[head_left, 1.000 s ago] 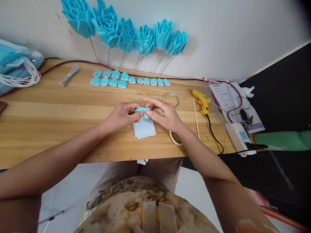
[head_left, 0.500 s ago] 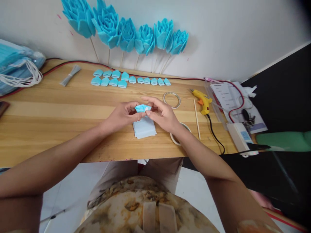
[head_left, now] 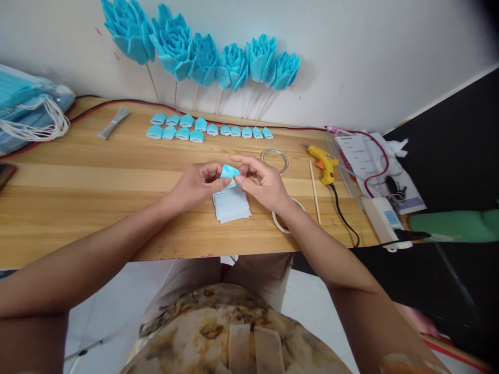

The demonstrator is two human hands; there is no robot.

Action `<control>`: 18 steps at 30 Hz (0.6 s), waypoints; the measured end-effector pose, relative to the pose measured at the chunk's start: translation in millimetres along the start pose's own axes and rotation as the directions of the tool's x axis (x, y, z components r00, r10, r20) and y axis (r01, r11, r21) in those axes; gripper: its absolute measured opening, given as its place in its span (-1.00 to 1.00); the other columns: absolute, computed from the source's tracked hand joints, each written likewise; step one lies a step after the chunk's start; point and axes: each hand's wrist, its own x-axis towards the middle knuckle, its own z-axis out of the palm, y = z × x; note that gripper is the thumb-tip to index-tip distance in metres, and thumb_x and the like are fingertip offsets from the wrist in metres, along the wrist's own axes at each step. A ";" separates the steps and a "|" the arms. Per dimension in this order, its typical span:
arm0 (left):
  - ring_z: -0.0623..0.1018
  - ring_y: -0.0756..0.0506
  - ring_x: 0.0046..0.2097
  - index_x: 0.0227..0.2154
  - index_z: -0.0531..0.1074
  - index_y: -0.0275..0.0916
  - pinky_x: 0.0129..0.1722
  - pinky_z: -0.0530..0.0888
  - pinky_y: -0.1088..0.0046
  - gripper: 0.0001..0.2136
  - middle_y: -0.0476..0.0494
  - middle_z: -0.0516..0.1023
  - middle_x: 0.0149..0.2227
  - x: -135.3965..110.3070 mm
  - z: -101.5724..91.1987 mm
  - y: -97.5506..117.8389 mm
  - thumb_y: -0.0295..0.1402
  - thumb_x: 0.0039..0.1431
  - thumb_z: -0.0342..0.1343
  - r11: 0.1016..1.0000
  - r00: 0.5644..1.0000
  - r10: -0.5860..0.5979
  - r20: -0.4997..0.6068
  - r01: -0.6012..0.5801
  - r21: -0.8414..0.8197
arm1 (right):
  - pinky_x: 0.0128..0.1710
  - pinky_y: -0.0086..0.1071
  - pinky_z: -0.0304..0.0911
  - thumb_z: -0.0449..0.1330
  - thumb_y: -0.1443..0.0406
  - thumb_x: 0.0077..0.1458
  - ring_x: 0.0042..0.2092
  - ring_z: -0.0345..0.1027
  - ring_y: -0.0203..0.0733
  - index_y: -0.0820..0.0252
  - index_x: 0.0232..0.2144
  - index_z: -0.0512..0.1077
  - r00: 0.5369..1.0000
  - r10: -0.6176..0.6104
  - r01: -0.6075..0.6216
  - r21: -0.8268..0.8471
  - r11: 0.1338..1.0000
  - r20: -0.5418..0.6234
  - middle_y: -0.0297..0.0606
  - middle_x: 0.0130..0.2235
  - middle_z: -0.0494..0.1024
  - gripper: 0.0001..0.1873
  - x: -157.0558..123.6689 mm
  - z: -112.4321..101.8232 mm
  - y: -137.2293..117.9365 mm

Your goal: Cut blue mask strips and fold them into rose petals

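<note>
My left hand (head_left: 194, 184) and my right hand (head_left: 262, 183) meet over the middle of the wooden table (head_left: 97, 182). Both pinch a small folded blue piece (head_left: 229, 172) between their fingertips, held just above a stack of pale blue squares (head_left: 231, 206). Farther back lies a row of several finished blue folded petals (head_left: 206, 129). Several blue flowers on sticks (head_left: 202, 52) lean against the white wall.
A tape ring (head_left: 275, 154) and a second roll (head_left: 284, 221) lie by my right hand. A thin wooden stick (head_left: 314, 189), a yellow glue gun (head_left: 323, 162), papers and a power strip (head_left: 384, 214) sit at the right. Blue masks in a bag (head_left: 27, 106) lie far left.
The blue piece has been folded tighter between my fingertips, going from a flat strip to a small pointed shape. Both hands stayed over the stack.
</note>
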 end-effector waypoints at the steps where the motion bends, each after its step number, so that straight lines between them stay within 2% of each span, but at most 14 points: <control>1: 0.41 0.01 -0.43 -0.47 0.41 -0.23 -0.41 0.35 0.49 -0.76 0.01 0.47 -0.48 0.0 -0.1 0.0 -0.16 0.05 0.22 1.000 1.000 -0.005 -0.010 0.005 0.003 | -0.26 -0.39 0.34 0.21 0.22 0.17 -0.32 0.35 -0.33 0.10 0.08 0.43 1.000 0.002 -0.002 -0.012 1.000 -0.009 -0.38 -0.32 0.49 -0.59 0.2 0.2 0.8; 7: 0.36 0.04 -0.49 -0.50 0.41 -0.23 -0.43 0.35 0.49 -0.76 0.03 0.40 -0.54 1.1 -3.3 -2.1 -0.17 0.10 0.19 1.000 0.994 -0.010 -0.109 0.011 0.008 | -0.22 -0.39 0.34 0.19 0.24 0.19 -0.30 0.38 -0.33 0.12 0.11 0.41 1.000 -0.003 0.003 0.014 1.000 -0.009 -0.36 -0.30 0.54 -0.57 1.0 -2.0 1.7; 11: 0.39 0.03 -0.47 -0.50 0.41 -0.23 -0.41 0.37 0.48 -0.73 0.01 0.43 -0.52 1.1 -3.2 -2.1 -0.13 0.13 0.17 1.000 0.996 -0.003 -0.092 0.004 0.014 | -0.25 -0.39 0.34 0.18 0.24 0.18 -0.30 0.40 -0.32 0.14 0.10 0.40 1.000 0.017 -0.017 0.009 1.000 -0.021 -0.35 -0.30 0.57 -0.57 0.9 -0.4 1.3; 15: 0.37 0.05 -0.47 -0.47 0.43 -0.23 -0.44 0.34 0.52 -0.77 0.03 0.42 -0.51 2.4 -2.3 -5.3 -0.16 0.08 0.22 1.000 0.996 -0.001 -0.086 0.003 0.022 | -0.23 -0.39 0.36 0.19 0.20 0.17 -0.28 0.42 -0.31 0.13 0.10 0.41 1.000 0.024 -0.025 -0.006 1.000 -0.018 -0.35 -0.30 0.58 -0.56 1.8 -2.4 0.1; 18: 0.36 0.06 -0.49 -0.47 0.44 -0.23 -0.46 0.35 0.53 -0.78 0.04 0.42 -0.53 3.7 -3.7 -8.5 -0.18 0.05 0.24 1.000 0.994 0.003 -0.113 -0.001 0.012 | -0.20 -0.36 0.38 0.16 0.16 0.20 -0.25 0.46 -0.29 0.09 0.08 0.43 0.992 0.027 -0.031 -0.030 0.999 -0.123 -0.33 -0.29 0.58 -0.59 5.7 -19.3 -0.9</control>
